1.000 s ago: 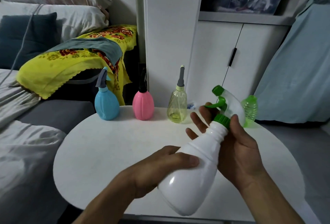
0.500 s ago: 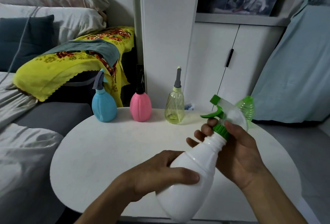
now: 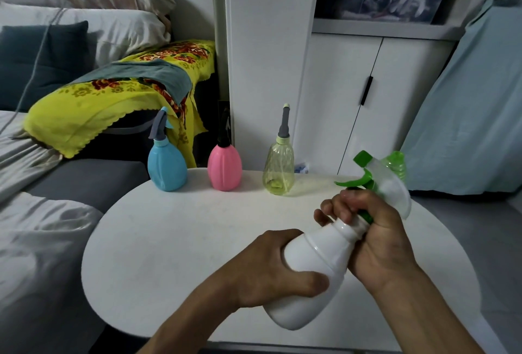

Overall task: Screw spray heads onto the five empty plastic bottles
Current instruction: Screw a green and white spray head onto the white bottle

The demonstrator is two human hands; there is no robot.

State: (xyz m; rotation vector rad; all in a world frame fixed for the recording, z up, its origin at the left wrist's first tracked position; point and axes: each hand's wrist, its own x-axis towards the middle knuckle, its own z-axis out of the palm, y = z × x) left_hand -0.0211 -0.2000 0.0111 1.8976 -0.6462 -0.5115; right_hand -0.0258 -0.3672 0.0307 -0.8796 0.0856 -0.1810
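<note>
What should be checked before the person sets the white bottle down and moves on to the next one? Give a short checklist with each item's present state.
1. White bottle held firmly by left hand: ok.
2. Right hand gripping the collar of the green spray head: ok.
3. Collar fully tightened: cannot tell, fingers cover it.
4. Free space on the table to set it down: ok.
5. Blue bottle, pink bottle and yellow bottle already capped: ok.
6. Green bottle capped: cannot tell, partly hidden.

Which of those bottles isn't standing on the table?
The white bottle: both hands hold it tilted above the table. The blue, pink, yellow and green ones stand upright.
</note>
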